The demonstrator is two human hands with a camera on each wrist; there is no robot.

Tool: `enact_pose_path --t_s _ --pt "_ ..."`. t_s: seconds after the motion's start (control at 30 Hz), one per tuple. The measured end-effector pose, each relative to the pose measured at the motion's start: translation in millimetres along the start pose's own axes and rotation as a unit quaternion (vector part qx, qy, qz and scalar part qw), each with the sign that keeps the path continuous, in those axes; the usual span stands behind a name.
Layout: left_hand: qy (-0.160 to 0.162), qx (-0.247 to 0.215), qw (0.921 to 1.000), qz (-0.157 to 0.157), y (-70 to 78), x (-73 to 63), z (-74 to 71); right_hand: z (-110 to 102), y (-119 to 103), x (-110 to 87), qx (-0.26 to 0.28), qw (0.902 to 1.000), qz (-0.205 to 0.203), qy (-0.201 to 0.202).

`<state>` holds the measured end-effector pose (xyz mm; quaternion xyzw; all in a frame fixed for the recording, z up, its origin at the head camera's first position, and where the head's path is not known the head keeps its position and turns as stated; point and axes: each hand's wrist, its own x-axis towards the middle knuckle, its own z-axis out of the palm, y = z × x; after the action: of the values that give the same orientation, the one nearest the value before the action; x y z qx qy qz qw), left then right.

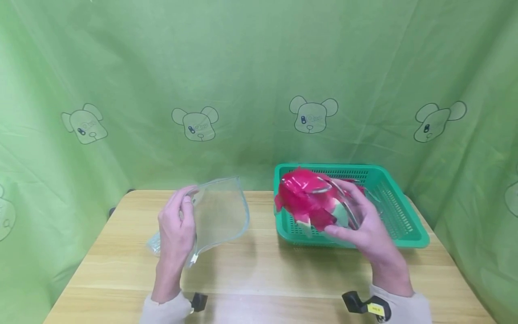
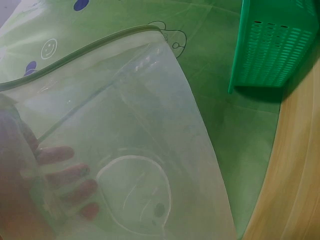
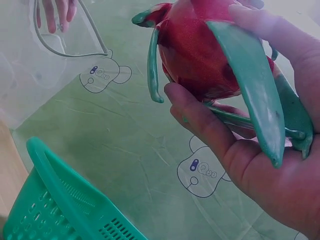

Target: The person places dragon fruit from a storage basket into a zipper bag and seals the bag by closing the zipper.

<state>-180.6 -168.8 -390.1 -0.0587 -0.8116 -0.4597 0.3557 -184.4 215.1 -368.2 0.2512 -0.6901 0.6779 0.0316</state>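
My right hand (image 1: 362,220) grips a red dragon fruit (image 1: 305,195) with green leafy scales, in the air over the front of the green basket (image 1: 413,240). In the right wrist view, thumb and fingers close round the fruit (image 3: 195,55), with long scales lying across the palm. On the left, my left hand (image 1: 178,225) holds a translucent zip bag (image 1: 220,211) upright by its side, above the table. Its white slider hangs at the lower corner. Through the film in the left wrist view, the bag (image 2: 145,125) shows several fingers (image 2: 67,175) of that hand.
The basket stands at the right rear of the wooden table (image 1: 263,279); something red and clear plastic lie partly hidden inside it. Crumpled clear plastic (image 1: 154,244) lies behind my left wrist. A green curtain (image 1: 251,81) with bear-head drawings surrounds the table's back and sides.
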Motion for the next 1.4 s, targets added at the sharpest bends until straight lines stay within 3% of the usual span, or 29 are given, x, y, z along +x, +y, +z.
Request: enact_pose_path --t_s 0.27,1.4 --pt "-0.001 0.0 1.0 0.003 -0.2 -0.2 1.7 2.9 0.5 0.6 -0.037 0.9991 0.02 0.0" --pt "-0.001 0.0 1.0 0.007 0.8 1.9 1.1 28.3 2.9 7.8 -0.073 0.997 0.019 -0.018"
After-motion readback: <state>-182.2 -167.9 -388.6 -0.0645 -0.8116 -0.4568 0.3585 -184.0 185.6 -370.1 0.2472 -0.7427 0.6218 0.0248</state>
